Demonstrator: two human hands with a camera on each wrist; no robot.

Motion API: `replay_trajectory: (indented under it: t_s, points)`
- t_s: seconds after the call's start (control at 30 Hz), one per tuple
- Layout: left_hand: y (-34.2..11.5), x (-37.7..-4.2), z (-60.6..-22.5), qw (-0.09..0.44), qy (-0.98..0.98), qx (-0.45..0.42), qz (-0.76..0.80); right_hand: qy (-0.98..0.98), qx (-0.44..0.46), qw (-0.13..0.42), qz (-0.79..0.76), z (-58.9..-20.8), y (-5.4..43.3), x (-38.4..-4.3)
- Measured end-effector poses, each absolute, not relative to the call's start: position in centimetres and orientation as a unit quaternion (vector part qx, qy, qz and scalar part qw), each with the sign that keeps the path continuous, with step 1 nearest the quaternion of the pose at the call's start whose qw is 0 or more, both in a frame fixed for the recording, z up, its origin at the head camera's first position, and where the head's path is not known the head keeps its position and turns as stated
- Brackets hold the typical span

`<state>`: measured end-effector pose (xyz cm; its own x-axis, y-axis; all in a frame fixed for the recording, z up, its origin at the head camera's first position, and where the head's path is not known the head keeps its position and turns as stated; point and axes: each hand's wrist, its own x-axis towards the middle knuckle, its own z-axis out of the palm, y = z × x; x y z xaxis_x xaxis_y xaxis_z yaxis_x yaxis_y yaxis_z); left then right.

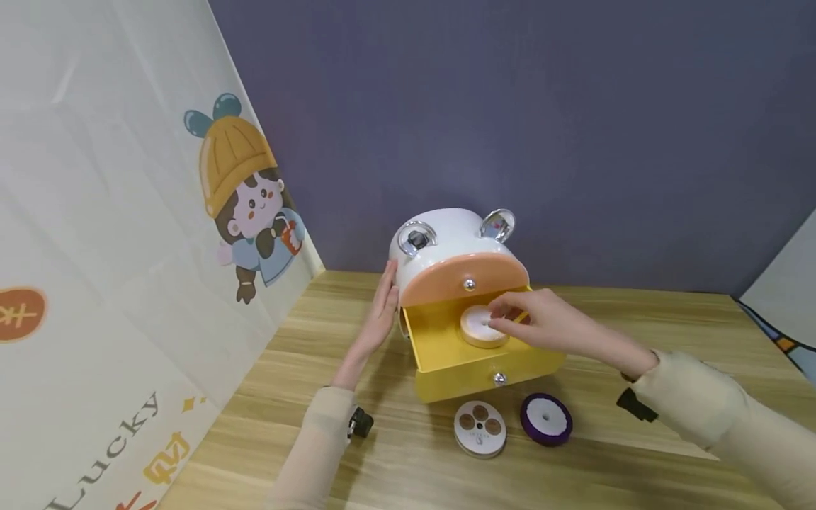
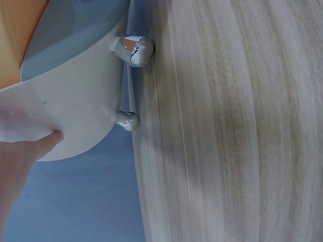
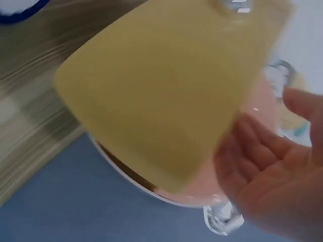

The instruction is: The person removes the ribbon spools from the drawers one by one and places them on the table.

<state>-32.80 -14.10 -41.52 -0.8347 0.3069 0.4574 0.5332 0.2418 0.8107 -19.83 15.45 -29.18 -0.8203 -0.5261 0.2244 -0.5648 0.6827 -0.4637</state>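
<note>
Even light, soft shadows on tabletop (image 1: 408, 478), drawer front (image 3: 141, 96) blurred in right wrist view

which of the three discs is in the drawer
The orange-rimmed disc: it alone is inside the yellow drawer. The purple-rimmed disc and the white disc with three brown circles lie outside, on the table.

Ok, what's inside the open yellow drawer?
A round, white-topped disc shows inside the yellow drawer, with the right hand at its edge. That hand covers part of the drawer's right side; whatever lies farther back, under the peach front, can't be seen.
</note>
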Motion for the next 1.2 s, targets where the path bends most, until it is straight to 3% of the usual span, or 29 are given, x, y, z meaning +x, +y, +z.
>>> replay_trajectory:
  t_s: [0.47,0.8,1.2]
  points:
    - [-13.7,-30.0,-38.6,0.074,-0.783,-0.269,-0.555,-0.938,0.311,0.002,0.154,-32.9,13.9,-24.1]
    - [-13.5,-32.3,-41.4,0.101,-0.778,-0.270,-0.558,-0.952,0.272,-0.017,0.137,-33.9,13.5,-24.8]
    - [-14.0,-31.8,-40.6,0.093,-0.785,-0.267,-0.552,-0.963,0.240,0.006,0.124,-34.4,13.1,-25.3]
